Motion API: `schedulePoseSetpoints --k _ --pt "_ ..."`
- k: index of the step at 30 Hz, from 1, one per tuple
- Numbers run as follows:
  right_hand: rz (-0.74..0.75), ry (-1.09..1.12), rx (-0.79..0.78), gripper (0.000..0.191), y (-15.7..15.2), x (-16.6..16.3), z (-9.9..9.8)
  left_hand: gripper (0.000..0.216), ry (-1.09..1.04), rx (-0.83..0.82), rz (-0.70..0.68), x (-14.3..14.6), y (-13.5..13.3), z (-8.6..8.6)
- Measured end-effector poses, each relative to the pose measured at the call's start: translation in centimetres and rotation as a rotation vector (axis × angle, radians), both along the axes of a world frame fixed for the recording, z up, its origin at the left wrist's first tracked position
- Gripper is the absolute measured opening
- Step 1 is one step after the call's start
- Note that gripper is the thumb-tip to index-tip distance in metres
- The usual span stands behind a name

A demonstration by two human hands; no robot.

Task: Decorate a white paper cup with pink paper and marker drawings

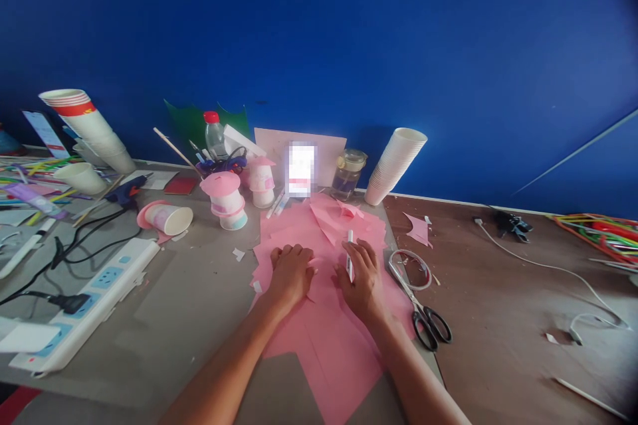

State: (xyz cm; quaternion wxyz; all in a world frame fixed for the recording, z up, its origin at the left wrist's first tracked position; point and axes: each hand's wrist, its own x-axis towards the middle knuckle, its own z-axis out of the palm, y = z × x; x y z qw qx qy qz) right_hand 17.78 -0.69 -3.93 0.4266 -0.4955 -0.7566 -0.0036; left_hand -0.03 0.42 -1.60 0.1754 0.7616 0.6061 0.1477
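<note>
Left hand: palm down, fingers loosely bent, pressing the pink paper, gripping nothing.
Right hand: closed around a white pen, resting on the same sheets.
Scissors: just right of the paper.
Surface: grey-brown table.
Room: blue wall.

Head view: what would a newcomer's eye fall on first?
The pink paper spread at the middle of the table stands out first, with the left hand resting on it and the right hand holding a white pen. A deep blue wall fills the top half. Scissors lie just right of the right hand, and a leaning cup stack stands behind.
</note>
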Motion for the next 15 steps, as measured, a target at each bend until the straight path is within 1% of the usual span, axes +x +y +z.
schedulePoseSetpoints --k 2,4,6,9,11,13,15 --pt "-0.007 -0.002 -0.001 0.040 0.0 0.0 0.0 0.011 -0.007 -0.008 0.009 0.1 0.1 -0.2" --pt "-0.009 0.004 -0.002 0.038 0.0 0.0 0.1 0.012 -0.037 -0.011 0.040 0.1 0.2 -0.2" --pt "-0.001 0.026 -0.007 0.035 0.0 0.0 0.3 0.011 -0.115 -0.015 0.082 0.0 0.4 0.0" --pt "0.024 0.079 -0.043 0.031 -0.1 0.1 0.4 0.008 -0.357 -0.061 0.107 -0.3 0.5 0.7" --pt "0.022 0.117 -0.088 0.034 -0.2 0.1 0.4 0.012 -0.568 -0.110 0.070 -0.5 0.4 1.2" --pt "0.008 0.183 -0.161 0.038 -0.3 0.1 0.4 0.018 -0.746 -0.140 0.035 -0.6 0.3 1.5" --pt "0.015 0.293 -0.275 0.039 -0.5 -0.1 0.3 0.023 -0.882 -0.167 0.022 -0.6 0.2 1.5"
